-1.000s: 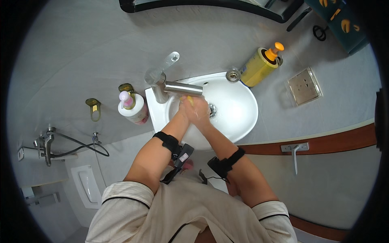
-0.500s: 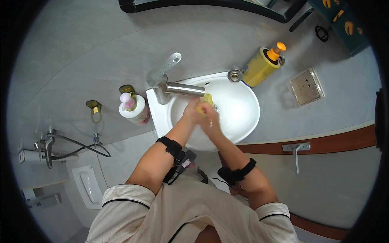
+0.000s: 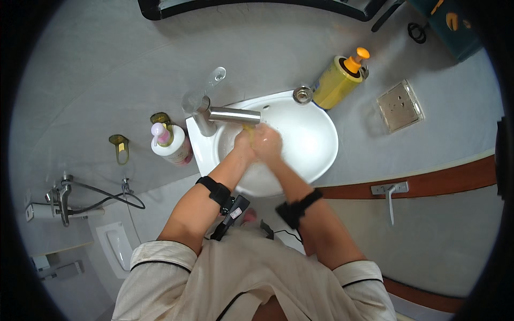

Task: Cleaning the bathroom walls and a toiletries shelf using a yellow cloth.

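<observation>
Left hand (image 3: pixel 243 145) and right hand (image 3: pixel 268 143) meeting over sink (image 3: pixel 311 143), under tap (image 3: pixel 234 115), clamping mostly hidden yellow item (image 3: pixel 249 129) between them.

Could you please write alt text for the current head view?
A person's left hand and right hand meet over a white sink near a metal faucet, something yellow showing between them. A white pump bottle is at left, a yellow one at right.
</observation>
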`<action>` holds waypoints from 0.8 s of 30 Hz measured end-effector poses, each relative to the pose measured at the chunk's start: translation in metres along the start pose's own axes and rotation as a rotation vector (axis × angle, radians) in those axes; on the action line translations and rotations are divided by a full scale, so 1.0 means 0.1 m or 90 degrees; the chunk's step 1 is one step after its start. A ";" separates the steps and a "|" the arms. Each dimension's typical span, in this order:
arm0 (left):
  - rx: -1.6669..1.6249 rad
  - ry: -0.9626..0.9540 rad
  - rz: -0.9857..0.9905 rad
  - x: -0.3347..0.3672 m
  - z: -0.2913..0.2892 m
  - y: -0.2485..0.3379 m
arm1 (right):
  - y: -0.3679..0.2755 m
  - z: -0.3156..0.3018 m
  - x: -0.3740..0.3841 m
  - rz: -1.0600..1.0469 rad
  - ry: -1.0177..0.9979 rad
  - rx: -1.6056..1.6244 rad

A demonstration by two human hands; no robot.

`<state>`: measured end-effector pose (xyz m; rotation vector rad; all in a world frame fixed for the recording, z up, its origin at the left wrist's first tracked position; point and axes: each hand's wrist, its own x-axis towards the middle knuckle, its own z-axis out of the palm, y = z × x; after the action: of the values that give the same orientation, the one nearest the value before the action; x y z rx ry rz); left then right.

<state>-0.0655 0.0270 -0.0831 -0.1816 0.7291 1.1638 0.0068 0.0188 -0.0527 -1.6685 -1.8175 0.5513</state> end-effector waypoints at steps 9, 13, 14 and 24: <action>0.001 0.025 0.133 0.36 -0.11 0.13 | 0.38 -0.89 0.12 0.493 -0.368 0.534; 0.112 0.142 -0.041 -0.23 0.36 -0.04 | 0.52 -0.75 -0.04 0.505 -0.272 0.867; 0.112 0.081 -0.066 -0.11 0.17 -0.06 | 0.30 -0.67 -0.13 0.374 -0.272 0.847; -0.127 -0.136 -0.110 -0.13 0.18 -0.37 | 0.29 -0.21 0.30 0.098 -0.070 -0.020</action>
<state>-0.0276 0.0100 -0.0701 -0.2777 0.4009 1.0711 0.0419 0.0495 -0.0518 -1.8425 -1.7932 0.6960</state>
